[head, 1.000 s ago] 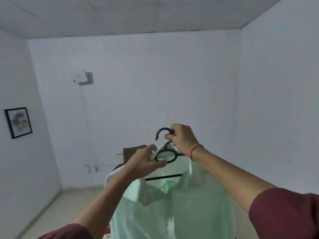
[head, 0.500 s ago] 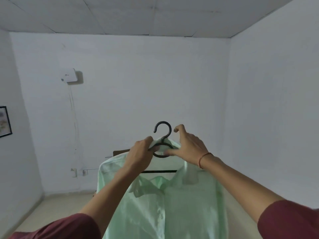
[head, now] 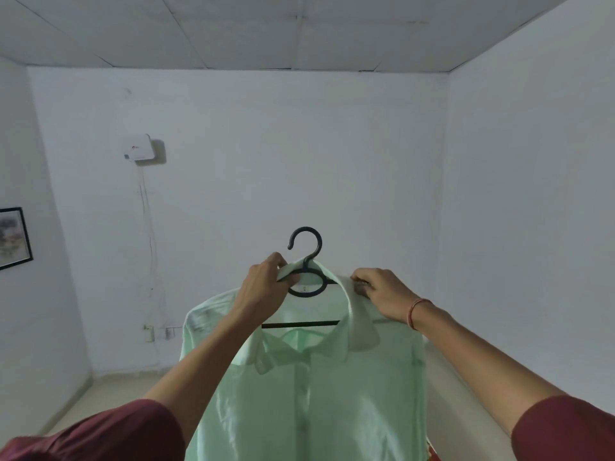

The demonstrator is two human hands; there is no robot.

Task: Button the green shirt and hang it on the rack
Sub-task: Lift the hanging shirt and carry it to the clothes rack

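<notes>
Green shirt is riding on its hanger, held up in mid-air.
Left hand is pinching the collar beside the hanger's neck and right hand is gripping the collar's far side. The front is looking closed down the placket (the top is gaping, hard to call), so I'm judging buttoning done and hanging left. No rack is showing. The hook is standing in free air, bare wall well ahead, side wall lying closer on the right.

Short maroon sleeves are worn on both upper arms. A thin red-orange thread band is fitted at the right wrist.
</notes>
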